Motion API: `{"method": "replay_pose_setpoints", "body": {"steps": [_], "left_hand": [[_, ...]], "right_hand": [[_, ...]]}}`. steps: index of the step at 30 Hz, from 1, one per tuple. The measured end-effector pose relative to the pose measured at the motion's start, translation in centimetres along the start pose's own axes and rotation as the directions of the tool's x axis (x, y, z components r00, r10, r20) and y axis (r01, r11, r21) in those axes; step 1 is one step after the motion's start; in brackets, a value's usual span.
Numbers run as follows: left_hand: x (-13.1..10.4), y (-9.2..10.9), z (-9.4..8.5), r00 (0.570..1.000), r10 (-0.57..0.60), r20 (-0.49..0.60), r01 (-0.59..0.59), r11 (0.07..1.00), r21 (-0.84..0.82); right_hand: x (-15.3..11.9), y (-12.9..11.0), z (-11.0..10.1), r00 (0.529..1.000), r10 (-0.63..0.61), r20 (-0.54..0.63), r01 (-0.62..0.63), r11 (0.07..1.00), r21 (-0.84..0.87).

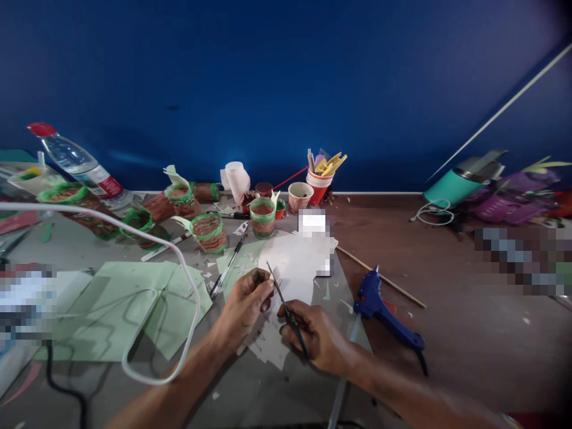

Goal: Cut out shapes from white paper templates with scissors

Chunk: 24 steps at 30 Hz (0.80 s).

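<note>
Near the middle of the table, my right hand (315,333) grips a pair of dark scissors (290,319), its blades pointing up toward my left hand. My left hand (248,304) is pinched closed around a small white paper piece (271,277), mostly hidden by the fingers. The scissor blades lie right beside those fingertips. Beneath both hands is a sheet of white paper (290,262) with a ragged lower edge. Small paper scraps are scattered around it.
Brown-and-green painted cups (209,232) stand at the back left, by a plastic bottle (93,173). A blue glue gun (388,316) and wooden stick (379,277) lie right. A white cable (192,280) loops over green paper (107,333). A red cup (317,189) holds tools.
</note>
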<state>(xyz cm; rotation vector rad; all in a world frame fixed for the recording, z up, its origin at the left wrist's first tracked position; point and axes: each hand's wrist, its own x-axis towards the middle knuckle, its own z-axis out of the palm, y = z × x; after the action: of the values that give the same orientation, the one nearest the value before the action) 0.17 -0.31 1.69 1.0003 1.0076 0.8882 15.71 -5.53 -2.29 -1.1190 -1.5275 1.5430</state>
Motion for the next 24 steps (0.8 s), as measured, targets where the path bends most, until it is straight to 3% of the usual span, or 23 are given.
{"method": "replay_pose_setpoints", "body": {"steps": [4,12,17,24], "left_hand": [[0.0,0.0,-0.1,1.000,0.008,0.019,-0.007,0.999,-0.036],[0.5,-0.5,-0.9,0.997,0.075,0.024,-0.079,0.959,0.271],[0.7,-0.7,-1.5,0.998,-0.005,0.067,-0.010,0.976,0.218],[0.5,0.3,-1.8,0.988,-0.076,0.133,0.057,0.988,0.140]], "right_hand": [[0.0,-0.2,0.1,1.000,-0.012,0.003,0.012,0.999,0.031],[0.0,0.1,0.2,1.000,0.004,0.011,-0.004,0.999,0.050],[0.0,0.0,0.1,0.999,0.026,0.025,-0.027,0.999,0.046],[-0.1,-0.7,-0.4,0.999,0.007,0.046,-0.003,0.996,-0.088]]}}
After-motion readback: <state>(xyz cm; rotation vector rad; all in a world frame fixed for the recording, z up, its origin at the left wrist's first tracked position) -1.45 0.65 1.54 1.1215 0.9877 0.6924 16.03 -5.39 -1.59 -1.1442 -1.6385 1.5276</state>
